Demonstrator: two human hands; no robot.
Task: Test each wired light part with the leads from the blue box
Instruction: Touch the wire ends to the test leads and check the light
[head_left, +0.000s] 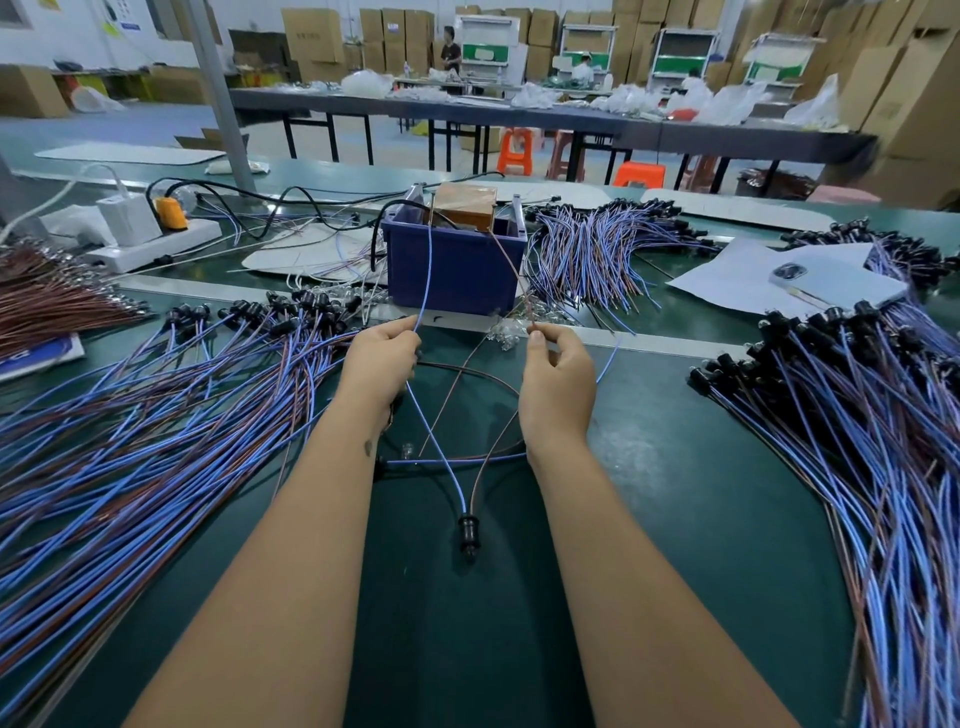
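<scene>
Hands working mid-bench (727, 519): left hand (382, 358) pinching blue lead (427, 270), right hand (558, 379) pinching brown lead (506, 260), both leads running from blue box (452, 265). Light part (468, 530) lying between forearms, wires (441, 462) trailing up to hands. Judging wires thin, limp, light; taking hold near bare ends.

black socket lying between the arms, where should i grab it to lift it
Grip the socket across its ribbed barrel, coming from above with fingers on its left and right sides. It lies flat on the mat, its two wires leaving the far end, so the sides are free.
</scene>
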